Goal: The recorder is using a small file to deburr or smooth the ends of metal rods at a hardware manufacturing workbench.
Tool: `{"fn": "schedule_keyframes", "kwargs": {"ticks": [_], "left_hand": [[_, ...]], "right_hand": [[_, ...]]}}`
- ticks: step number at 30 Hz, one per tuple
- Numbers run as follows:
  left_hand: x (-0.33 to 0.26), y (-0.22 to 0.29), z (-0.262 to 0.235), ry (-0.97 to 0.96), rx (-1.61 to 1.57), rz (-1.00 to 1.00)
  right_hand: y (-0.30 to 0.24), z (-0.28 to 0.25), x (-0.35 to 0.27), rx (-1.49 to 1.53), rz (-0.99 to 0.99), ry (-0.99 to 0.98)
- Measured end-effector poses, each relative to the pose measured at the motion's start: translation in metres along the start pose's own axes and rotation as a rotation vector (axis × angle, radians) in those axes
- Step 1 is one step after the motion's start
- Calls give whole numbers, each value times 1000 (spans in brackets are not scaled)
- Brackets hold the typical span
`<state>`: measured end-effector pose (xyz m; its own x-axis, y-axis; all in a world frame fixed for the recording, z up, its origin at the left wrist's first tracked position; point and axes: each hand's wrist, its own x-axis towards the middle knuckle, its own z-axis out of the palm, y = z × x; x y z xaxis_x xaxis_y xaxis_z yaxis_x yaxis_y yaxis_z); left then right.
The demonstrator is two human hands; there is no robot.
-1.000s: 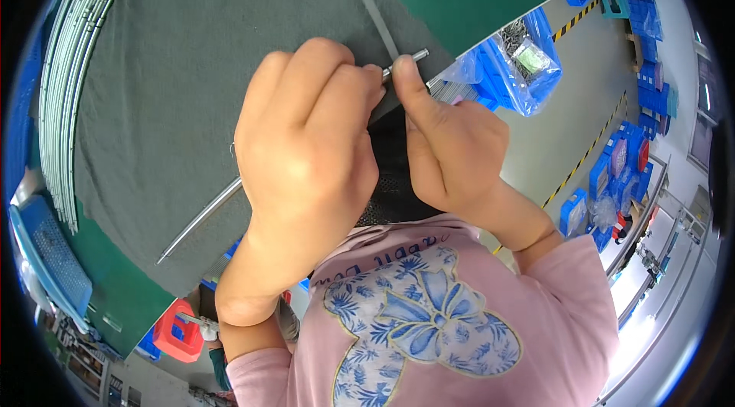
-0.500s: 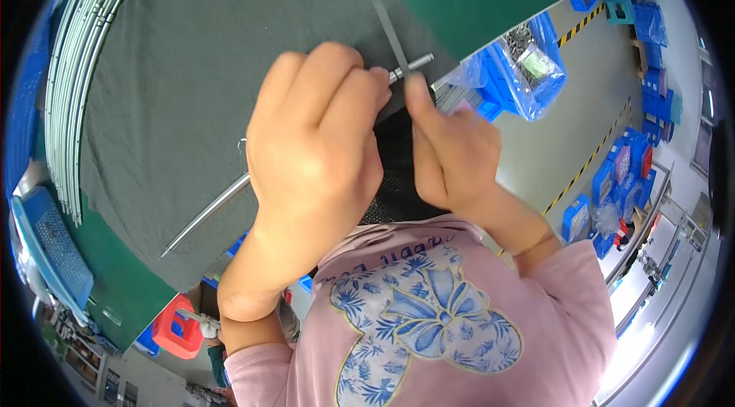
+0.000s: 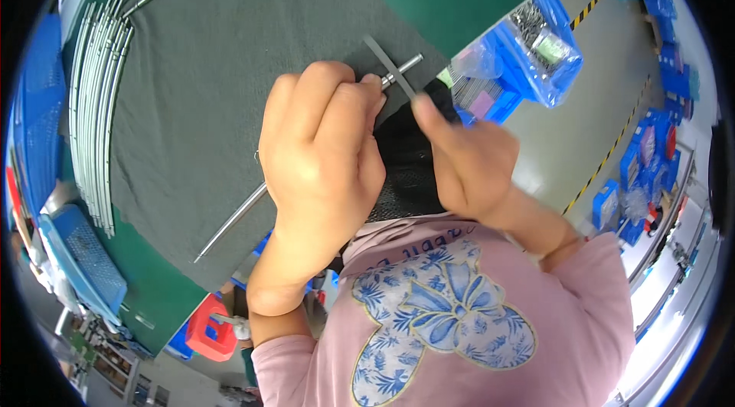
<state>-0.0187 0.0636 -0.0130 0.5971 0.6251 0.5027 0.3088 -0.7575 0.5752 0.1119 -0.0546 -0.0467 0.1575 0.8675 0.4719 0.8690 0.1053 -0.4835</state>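
Note:
My left hand (image 3: 321, 139) is closed around a thin, shiny metal rod (image 3: 232, 222). The rod's pointed lower end sticks out toward the near left, and its grooved upper end shows past my fingers. A flat grey file (image 3: 392, 68) lies across that grooved end, touching or just over it. My right hand (image 3: 475, 162) is closed on the near end of this file, thumb stretched along it. Most of the rod's middle is hidden by my left hand. Under both hands is a dark grey cloth (image 3: 199, 93).
A bundle of metal rods (image 3: 99, 116) lies along the table's left side, with several more at the far left. A blue basket (image 3: 84, 254) stands at the left edge. On the right are a bag-lined blue bin (image 3: 563, 62) of small metal parts and a red stool (image 3: 212, 330) at lower left.
My right hand has drawn the file back toward me, so less of it reaches past the rod. My left hand keeps its hold. The whole view has shifted slightly.

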Motion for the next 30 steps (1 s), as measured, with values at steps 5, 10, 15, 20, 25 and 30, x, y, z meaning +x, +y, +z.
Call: {"fn": "schedule_keyframes", "kwargs": {"ticks": [5, 10, 15, 20, 25, 30], "left_hand": [[2, 1, -1, 2, 9, -37], [1, 4, -4, -2, 70, -27], [1, 1, -6, -30, 27, -78], [1, 1, -5, -16, 29, -62], [-1, -1, -2, 14, 32, -37], [1, 0, 0, 21, 11, -49]], "right_hand": [[-3, -1, 14, 1, -70, 66], [10, -18, -12, 77, -14, 10], [2, 18, 7, 668, 373, 355], [-10, 26, 19, 1090, 810, 255], [-20, 18, 31, 919, 762, 391], [-4, 44, 59, 72, 102, 521]]}}
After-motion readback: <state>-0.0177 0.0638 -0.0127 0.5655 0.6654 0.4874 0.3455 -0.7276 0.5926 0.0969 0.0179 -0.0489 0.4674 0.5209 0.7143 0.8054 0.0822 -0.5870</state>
